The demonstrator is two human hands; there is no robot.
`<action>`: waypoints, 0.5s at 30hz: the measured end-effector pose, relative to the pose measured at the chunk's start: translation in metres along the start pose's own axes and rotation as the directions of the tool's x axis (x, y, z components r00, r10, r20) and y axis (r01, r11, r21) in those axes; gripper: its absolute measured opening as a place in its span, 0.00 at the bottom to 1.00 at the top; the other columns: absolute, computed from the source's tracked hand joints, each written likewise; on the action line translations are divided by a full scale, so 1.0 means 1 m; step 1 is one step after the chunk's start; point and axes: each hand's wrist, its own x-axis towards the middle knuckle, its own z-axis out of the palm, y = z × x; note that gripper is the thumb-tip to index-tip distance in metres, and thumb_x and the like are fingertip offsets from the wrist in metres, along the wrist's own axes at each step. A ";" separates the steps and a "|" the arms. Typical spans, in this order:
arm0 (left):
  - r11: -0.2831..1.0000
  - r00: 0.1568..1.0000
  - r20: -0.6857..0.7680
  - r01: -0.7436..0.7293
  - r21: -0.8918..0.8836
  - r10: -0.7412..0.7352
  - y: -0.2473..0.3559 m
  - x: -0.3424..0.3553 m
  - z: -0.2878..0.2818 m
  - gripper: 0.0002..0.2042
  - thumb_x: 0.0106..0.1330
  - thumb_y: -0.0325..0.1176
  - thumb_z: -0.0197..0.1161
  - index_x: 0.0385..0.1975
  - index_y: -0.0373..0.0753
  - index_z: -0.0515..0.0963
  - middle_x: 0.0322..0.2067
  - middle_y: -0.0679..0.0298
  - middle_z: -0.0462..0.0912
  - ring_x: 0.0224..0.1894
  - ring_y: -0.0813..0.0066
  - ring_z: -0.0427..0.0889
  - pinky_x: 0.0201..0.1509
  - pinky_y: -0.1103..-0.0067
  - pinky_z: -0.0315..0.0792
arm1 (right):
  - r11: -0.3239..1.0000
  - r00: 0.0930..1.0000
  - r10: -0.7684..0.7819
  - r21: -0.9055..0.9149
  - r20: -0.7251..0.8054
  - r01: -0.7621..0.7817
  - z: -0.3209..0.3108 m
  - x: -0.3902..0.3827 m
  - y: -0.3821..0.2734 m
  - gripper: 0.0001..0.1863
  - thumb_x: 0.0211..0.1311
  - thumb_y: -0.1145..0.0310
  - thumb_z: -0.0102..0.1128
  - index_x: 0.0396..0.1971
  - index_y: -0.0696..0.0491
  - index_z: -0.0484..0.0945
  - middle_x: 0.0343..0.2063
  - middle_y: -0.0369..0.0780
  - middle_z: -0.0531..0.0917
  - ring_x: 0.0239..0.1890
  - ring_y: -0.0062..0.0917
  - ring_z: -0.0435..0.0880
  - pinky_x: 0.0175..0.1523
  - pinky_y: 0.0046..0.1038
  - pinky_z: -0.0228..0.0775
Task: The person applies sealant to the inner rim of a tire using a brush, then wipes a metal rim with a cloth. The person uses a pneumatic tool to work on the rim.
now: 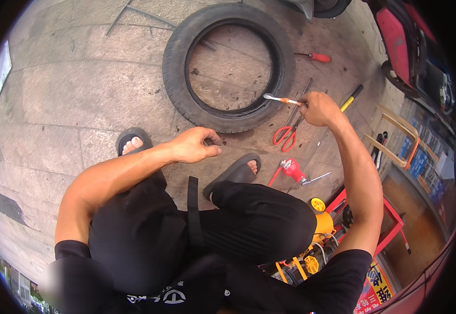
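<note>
The floor is made of big stone slabs in brown and grey. Two thin grey bars lie on it near the top. A screwdriver with a red handle lies to the right. Below it are scissors with red loops, and a tool with a yellow handle. A round pink and red thing sits lower down. Near the bottom right are a yellow machine and a red metal frame. A red vehicle stands at the top right. A bright poster shows at the bottom right, and a whitish sheet lies far left.
</note>
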 end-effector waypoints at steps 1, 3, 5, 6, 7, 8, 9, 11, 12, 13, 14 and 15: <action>0.999 1.000 -0.009 -0.014 0.029 0.014 -0.004 -0.002 -0.002 0.18 0.64 0.39 0.66 0.46 0.30 0.78 0.41 0.56 0.84 0.42 0.69 0.83 0.48 0.73 0.76 | 0.996 0.998 0.022 -0.080 -0.054 -0.026 -0.012 0.007 0.003 0.15 0.54 0.68 0.56 0.40 0.54 0.85 0.34 0.54 0.84 0.42 0.47 0.84 0.49 0.43 0.75; 0.997 1.000 -0.016 -0.010 0.071 0.012 -0.013 -0.005 -0.006 0.18 0.63 0.40 0.66 0.45 0.31 0.79 0.40 0.55 0.85 0.43 0.67 0.83 0.48 0.72 0.76 | 0.966 0.985 0.059 -0.239 -0.160 -0.096 -0.035 0.021 0.003 0.13 0.54 0.69 0.56 0.36 0.54 0.86 0.35 0.52 0.85 0.41 0.46 0.85 0.48 0.43 0.76; 0.994 0.999 -0.019 0.041 0.102 -0.039 -0.021 -0.006 -0.008 0.18 0.63 0.40 0.66 0.44 0.31 0.80 0.39 0.54 0.85 0.43 0.65 0.83 0.49 0.72 0.76 | 0.933 0.959 0.016 -0.339 -0.283 -0.116 -0.053 0.034 -0.007 0.10 0.55 0.70 0.56 0.33 0.55 0.85 0.35 0.49 0.86 0.40 0.45 0.85 0.46 0.42 0.78; 0.991 0.999 -0.028 0.025 0.130 -0.022 -0.024 -0.007 -0.009 0.18 0.63 0.41 0.66 0.44 0.32 0.80 0.39 0.54 0.85 0.43 0.65 0.83 0.48 0.72 0.76 | 0.924 0.935 -0.023 -0.365 -0.354 -0.116 -0.061 0.040 -0.015 0.10 0.56 0.71 0.56 0.32 0.55 0.85 0.35 0.48 0.86 0.40 0.44 0.86 0.45 0.41 0.78; 0.987 0.999 -0.036 0.029 0.159 -0.024 -0.027 -0.008 -0.010 0.18 0.63 0.41 0.66 0.44 0.32 0.80 0.38 0.54 0.85 0.42 0.66 0.83 0.48 0.72 0.76 | 0.914 0.906 -0.065 -0.390 -0.419 -0.115 -0.069 0.046 -0.023 0.09 0.56 0.71 0.55 0.31 0.55 0.85 0.34 0.48 0.86 0.39 0.43 0.86 0.44 0.41 0.79; 0.981 0.998 -0.041 0.046 0.189 -0.039 -0.029 -0.009 -0.010 0.18 0.63 0.41 0.66 0.44 0.32 0.80 0.38 0.54 0.85 0.42 0.66 0.83 0.48 0.72 0.76 | 0.899 0.890 -0.116 -0.427 -0.442 -0.094 -0.077 0.051 -0.032 0.09 0.57 0.71 0.56 0.30 0.55 0.84 0.34 0.47 0.86 0.38 0.43 0.86 0.43 0.40 0.79; 0.985 0.998 -0.049 0.036 0.171 -0.028 -0.030 -0.010 -0.009 0.18 0.63 0.41 0.66 0.44 0.32 0.80 0.38 0.54 0.85 0.42 0.65 0.83 0.48 0.71 0.76 | 0.883 0.870 -0.169 -0.463 -0.464 -0.076 -0.085 0.055 -0.040 0.08 0.57 0.70 0.56 0.29 0.55 0.84 0.34 0.47 0.86 0.38 0.42 0.87 0.41 0.40 0.79; 0.989 0.998 -0.045 0.048 0.142 -0.042 -0.031 -0.011 -0.009 0.18 0.63 0.42 0.66 0.44 0.33 0.80 0.38 0.54 0.85 0.41 0.64 0.84 0.48 0.71 0.75 | 0.866 0.823 -0.269 -0.499 -0.500 -0.020 -0.096 0.062 -0.059 0.07 0.57 0.71 0.55 0.29 0.55 0.83 0.32 0.47 0.85 0.37 0.43 0.86 0.39 0.41 0.79; 0.990 0.998 -0.054 0.037 0.133 -0.030 -0.031 -0.012 -0.008 0.18 0.63 0.42 0.66 0.44 0.33 0.80 0.38 0.54 0.85 0.41 0.64 0.84 0.48 0.71 0.75 | 0.865 0.795 -0.317 -0.502 -0.517 0.018 -0.100 0.065 -0.068 0.07 0.57 0.72 0.55 0.30 0.55 0.81 0.32 0.47 0.84 0.36 0.44 0.85 0.38 0.43 0.78; 0.991 0.998 -0.056 0.040 0.127 -0.033 -0.030 -0.011 -0.008 0.18 0.63 0.42 0.66 0.44 0.33 0.80 0.38 0.54 0.85 0.41 0.64 0.84 0.48 0.71 0.75 | 0.866 0.768 -0.353 -0.497 -0.534 0.052 -0.103 0.067 -0.078 0.06 0.57 0.73 0.54 0.30 0.56 0.80 0.31 0.48 0.84 0.36 0.45 0.85 0.37 0.44 0.77; 0.992 0.998 -0.057 0.040 0.121 -0.033 -0.029 -0.011 -0.007 0.18 0.63 0.42 0.66 0.44 0.33 0.80 0.38 0.54 0.85 0.41 0.64 0.84 0.47 0.71 0.75 | 0.809 0.707 -0.439 -0.587 -0.555 0.041 -0.105 0.069 -0.088 0.06 0.58 0.73 0.54 0.32 0.55 0.80 0.31 0.47 0.83 0.33 0.45 0.85 0.36 0.44 0.78; 0.992 0.998 -0.061 0.035 0.122 -0.028 -0.027 -0.010 -0.007 0.18 0.63 0.42 0.66 0.44 0.33 0.80 0.38 0.54 0.85 0.41 0.64 0.84 0.47 0.71 0.75 | 0.806 0.673 -0.474 -0.587 -0.568 0.072 -0.105 0.069 -0.098 0.06 0.58 0.73 0.54 0.31 0.56 0.80 0.32 0.47 0.82 0.33 0.44 0.85 0.36 0.43 0.78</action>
